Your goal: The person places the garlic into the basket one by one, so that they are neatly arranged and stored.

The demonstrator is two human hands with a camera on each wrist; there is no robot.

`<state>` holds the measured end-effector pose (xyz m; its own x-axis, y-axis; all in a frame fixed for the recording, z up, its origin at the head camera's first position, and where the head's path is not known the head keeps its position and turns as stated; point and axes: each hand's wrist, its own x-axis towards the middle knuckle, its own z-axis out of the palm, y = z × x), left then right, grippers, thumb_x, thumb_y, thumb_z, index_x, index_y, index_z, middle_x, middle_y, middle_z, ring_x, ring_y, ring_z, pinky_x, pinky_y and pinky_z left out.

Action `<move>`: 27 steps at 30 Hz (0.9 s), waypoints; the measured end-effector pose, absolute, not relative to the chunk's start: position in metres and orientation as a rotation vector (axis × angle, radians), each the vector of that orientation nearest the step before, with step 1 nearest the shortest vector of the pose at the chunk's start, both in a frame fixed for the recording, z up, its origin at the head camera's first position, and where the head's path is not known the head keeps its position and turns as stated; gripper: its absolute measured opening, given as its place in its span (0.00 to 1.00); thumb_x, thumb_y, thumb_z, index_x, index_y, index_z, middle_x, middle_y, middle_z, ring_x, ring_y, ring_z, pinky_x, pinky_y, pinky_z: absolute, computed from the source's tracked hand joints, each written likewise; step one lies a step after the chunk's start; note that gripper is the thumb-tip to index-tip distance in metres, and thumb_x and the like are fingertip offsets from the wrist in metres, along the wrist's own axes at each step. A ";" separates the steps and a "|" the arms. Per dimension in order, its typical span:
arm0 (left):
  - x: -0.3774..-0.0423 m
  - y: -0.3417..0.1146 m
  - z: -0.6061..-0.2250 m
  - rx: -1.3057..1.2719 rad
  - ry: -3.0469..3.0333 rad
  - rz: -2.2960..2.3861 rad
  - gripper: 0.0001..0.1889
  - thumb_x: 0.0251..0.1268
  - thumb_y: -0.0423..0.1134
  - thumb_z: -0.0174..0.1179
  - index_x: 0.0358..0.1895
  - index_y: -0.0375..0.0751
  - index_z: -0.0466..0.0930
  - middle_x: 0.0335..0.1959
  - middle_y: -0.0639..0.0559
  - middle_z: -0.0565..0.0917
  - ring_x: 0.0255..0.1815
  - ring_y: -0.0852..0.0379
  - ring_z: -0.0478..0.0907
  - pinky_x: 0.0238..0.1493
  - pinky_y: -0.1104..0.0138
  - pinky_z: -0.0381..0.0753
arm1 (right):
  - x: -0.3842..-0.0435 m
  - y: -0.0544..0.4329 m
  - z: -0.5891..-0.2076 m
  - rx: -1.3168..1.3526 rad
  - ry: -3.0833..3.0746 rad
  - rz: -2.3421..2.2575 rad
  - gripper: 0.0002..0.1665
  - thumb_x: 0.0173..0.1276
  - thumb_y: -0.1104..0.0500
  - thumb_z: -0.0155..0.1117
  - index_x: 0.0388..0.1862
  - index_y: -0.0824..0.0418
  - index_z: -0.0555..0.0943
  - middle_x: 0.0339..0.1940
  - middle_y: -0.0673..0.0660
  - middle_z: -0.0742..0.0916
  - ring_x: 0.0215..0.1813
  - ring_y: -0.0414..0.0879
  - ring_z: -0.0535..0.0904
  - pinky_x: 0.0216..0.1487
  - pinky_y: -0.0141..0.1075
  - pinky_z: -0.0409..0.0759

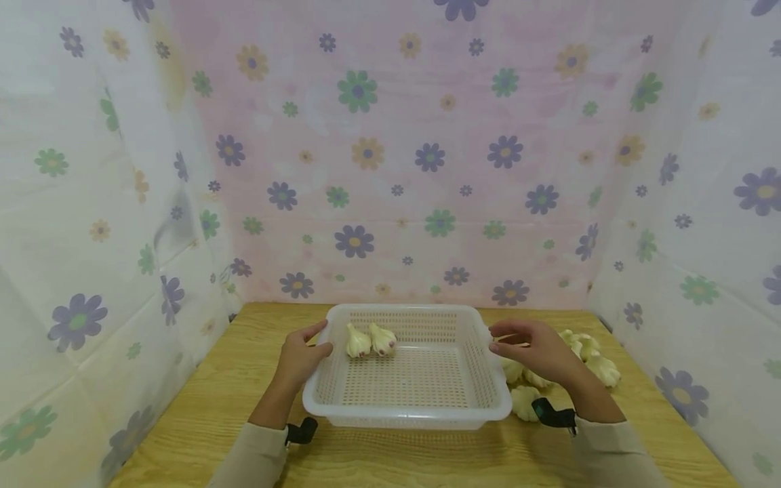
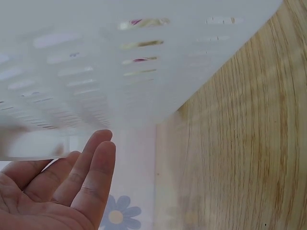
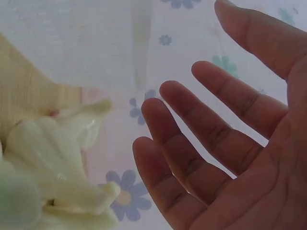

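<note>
A white plastic basket (image 1: pixel 403 412) with slotted walls is at the middle of the wooden table. Two garlic bulbs (image 1: pixel 371 340) lie together in its back left part. My left hand (image 1: pixel 299 356) holds the basket's left rim, its thumb over the rim and its fingers outside below it. In the left wrist view those fingers (image 2: pixel 93 177) extend beside the slotted wall. At the right rim is my right hand (image 1: pixel 537 349), fingers spread and loosely bent, with nothing in its grasp. The right wrist view shows its fingertips (image 3: pixel 156 110) apart from the basket wall.
More garlic bulbs (image 1: pixel 603 371) lie in a loose pile right of the basket, partly hidden under my right hand and wrist. The wooden table (image 1: pixel 244 379) is enclosed at the back and sides by flower-print cloth (image 1: pixel 396 169).
</note>
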<state>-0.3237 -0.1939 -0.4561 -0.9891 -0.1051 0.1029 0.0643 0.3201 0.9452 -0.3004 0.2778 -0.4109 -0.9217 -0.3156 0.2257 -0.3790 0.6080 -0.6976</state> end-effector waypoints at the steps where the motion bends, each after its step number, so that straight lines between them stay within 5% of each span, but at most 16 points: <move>1: -0.323 -0.194 -0.456 0.036 -2.428 -1.751 0.33 0.60 0.34 0.64 0.73 0.43 0.75 0.77 0.35 0.69 0.56 0.37 0.86 0.41 0.55 0.91 | -0.300 0.280 -0.412 0.599 -2.747 1.222 0.29 0.70 0.41 0.70 0.65 0.53 0.82 0.63 0.58 0.86 0.57 0.55 0.86 0.48 0.43 0.88; 6: -0.323 -0.195 -0.456 0.017 -2.414 -1.774 0.33 0.60 0.33 0.64 0.73 0.42 0.75 0.76 0.35 0.69 0.55 0.38 0.86 0.40 0.54 0.91 | -0.300 0.292 -0.418 0.652 -2.742 1.264 0.28 0.72 0.45 0.68 0.65 0.56 0.81 0.63 0.60 0.85 0.57 0.55 0.86 0.45 0.35 0.87; 14: -0.324 -0.194 -0.456 0.027 -2.412 -1.781 0.34 0.60 0.33 0.64 0.74 0.44 0.74 0.76 0.35 0.70 0.53 0.40 0.87 0.40 0.55 0.91 | -0.303 0.319 -0.430 0.739 -2.768 1.361 0.24 0.73 0.50 0.68 0.66 0.52 0.81 0.64 0.63 0.85 0.58 0.48 0.86 0.49 0.36 0.87; 21: -0.323 -0.195 -0.455 0.020 -2.409 -1.782 0.33 0.61 0.34 0.64 0.74 0.43 0.74 0.76 0.35 0.70 0.55 0.38 0.86 0.40 0.55 0.91 | -0.305 0.341 -0.436 0.910 -2.791 1.607 0.26 0.74 0.62 0.65 0.69 0.67 0.77 0.68 0.76 0.79 0.61 0.61 0.84 0.52 0.44 0.89; 27: -0.322 -0.194 -0.456 0.018 -2.414 -1.791 0.33 0.62 0.33 0.63 0.74 0.43 0.74 0.77 0.35 0.69 0.55 0.38 0.86 0.40 0.54 0.91 | -0.307 0.344 -0.444 1.015 -2.837 1.707 0.29 0.72 0.65 0.66 0.69 0.73 0.75 0.65 0.79 0.79 0.62 0.56 0.84 0.55 0.37 0.87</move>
